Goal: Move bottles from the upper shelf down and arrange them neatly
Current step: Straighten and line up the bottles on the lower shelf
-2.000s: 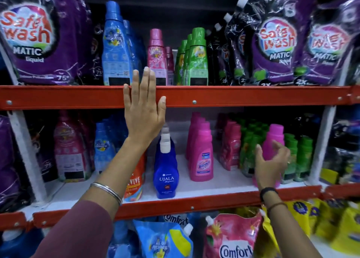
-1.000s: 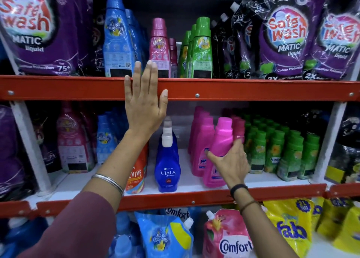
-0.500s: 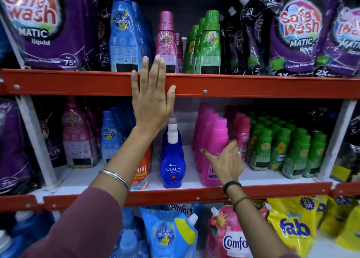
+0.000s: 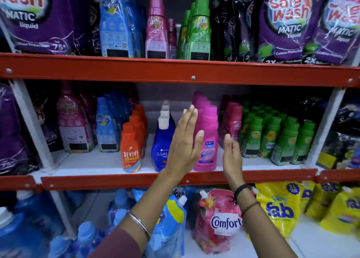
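both hands are flat and empty, flanking the front pink vanish bottle (image 4: 207, 140) on the middle shelf (image 4: 175, 178): the left hand (image 4: 185, 142) stands just left of it, fingers straight and together, the right hand (image 4: 230, 150) just right of it, loosely spread. they seem set to square that pink row. above the vanish bottle, tall pink (image 4: 156, 27) and green bottles (image 4: 199, 29) wait on the upper shelf (image 4: 175, 71).

Both hands open, flanking pink Vanish bottle (image 4: 207, 140) on middle shelf (image 4: 97, 163): left hand (image 4: 185, 140) flat beside it, right hand (image 4: 231, 152) just right. Ujala bottle (image 4: 162, 140), Revive bottle (image 4: 131, 148) left.
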### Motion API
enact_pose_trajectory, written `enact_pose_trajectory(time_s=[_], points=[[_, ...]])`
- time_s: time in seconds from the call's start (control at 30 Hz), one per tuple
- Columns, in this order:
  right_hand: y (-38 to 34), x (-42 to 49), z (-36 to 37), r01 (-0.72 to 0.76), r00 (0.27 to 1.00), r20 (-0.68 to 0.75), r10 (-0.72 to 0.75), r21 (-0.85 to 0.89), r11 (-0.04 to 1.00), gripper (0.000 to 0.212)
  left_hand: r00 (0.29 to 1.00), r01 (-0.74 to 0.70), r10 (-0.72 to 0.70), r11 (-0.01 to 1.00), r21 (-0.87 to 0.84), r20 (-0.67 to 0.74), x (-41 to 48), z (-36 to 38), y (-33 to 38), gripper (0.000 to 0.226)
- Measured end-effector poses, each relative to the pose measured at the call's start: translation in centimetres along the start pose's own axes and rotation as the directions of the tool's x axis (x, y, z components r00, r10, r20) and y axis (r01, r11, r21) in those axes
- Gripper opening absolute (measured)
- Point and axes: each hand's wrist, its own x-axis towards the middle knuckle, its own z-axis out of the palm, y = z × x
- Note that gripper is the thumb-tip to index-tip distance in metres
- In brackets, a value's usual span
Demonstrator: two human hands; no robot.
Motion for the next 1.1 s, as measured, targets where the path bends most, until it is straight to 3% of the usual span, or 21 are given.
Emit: enact_pose_trajectory(time_s=[0.07,0.17,0.27,0.4,0.63,0.77,0.87,1.03,1.1], points=[[0.8,0.0,-0.6,-0.01,0.998,0.059,0.009,0.02,1.0,0.043,0.996,0.063,-0.062,0.998,-0.02,0.067,-1.6,1.5,-0.3,0.057],[2.0,-0.1,-1.1,-0.092,0.984,0.154,0.086,0.028,0.995,0.095,0.975,0.186,-0.179,0.981,-0.047,0.129,-3.7,3.6,-0.8,0.057],[3.1,0.2,-1.2,-0.131,0.966,0.227,0.121,0.031,0.991,0.111,0.918,0.38,-0.356,0.916,-0.129,0.172,-4.9,5.2,-1.0,0.054],[3.4,0.7,-1.2,-0.143,0.953,0.278,0.123,0.056,0.988,0.114,0.828,0.534,-0.488,0.836,-0.123,0.276,-5.8,6.1,-0.8,0.056],[3.8,0.9,-0.8,-0.143,0.951,0.289,0.11,0.096,0.985,0.114,0.824,0.551,-0.507,0.821,-0.15,0.251,-5.7,6.4,-0.8,0.066],[3.8,0.9,-0.8,-0.116,0.947,0.311,0.08,0.101,0.988,0.103,0.826,0.555,-0.514,0.813,-0.175,0.231,-5.7,6.2,-1.3,0.068],[3.5,0.6,-0.9,-0.093,0.939,0.34,0.048,0.117,0.989,0.082,0.825,0.562,-0.52,0.798,-0.216,0.223,-5.4,6.0,-1.3,0.068],[3.5,0.6,-1.1,-0.083,0.943,0.33,0.048,0.093,0.992,0.082,0.818,0.573,-0.523,0.78,-0.251,0.24,-5.3,5.7,-1.2,0.064],[3.5,0.0,-1.0,-0.05,0.958,0.284,0.027,0.075,0.996,0.075,0.848,0.529,-0.5,0.821,-0.216,0.176,-5.6,5.3,-1.1,0.06]])
